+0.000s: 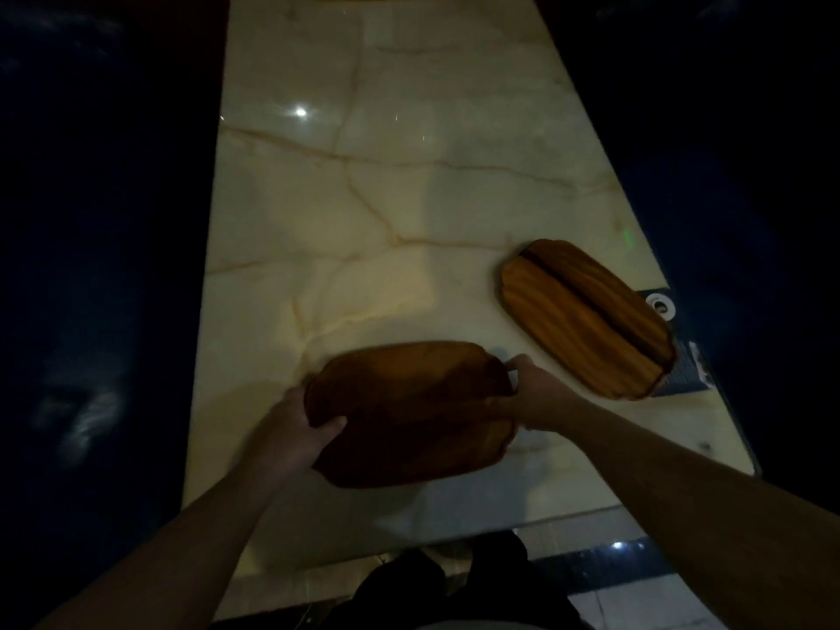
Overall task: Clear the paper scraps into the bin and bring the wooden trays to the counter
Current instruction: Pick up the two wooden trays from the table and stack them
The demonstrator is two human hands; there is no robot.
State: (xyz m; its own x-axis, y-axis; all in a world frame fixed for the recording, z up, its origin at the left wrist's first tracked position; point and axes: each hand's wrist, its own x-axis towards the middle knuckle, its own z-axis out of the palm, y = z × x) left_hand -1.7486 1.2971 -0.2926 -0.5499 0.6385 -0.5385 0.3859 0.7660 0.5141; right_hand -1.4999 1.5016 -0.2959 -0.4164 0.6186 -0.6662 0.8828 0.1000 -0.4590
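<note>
At about 7 o'clock the left hand grips the left end of a dark wooden tray, thumb over the rim and the other fingers hidden beneath, while at 5 o'clock the right hand clamps the tray's right end, thumb on top and fingers curled around the edge. The tray sits low over the near part of the pale veined marble bench; whether it touches the surface cannot be told. At 3 o'clock a lighter striped wooden tray lies flat near the bench's right edge, apart from the held tray.
</note>
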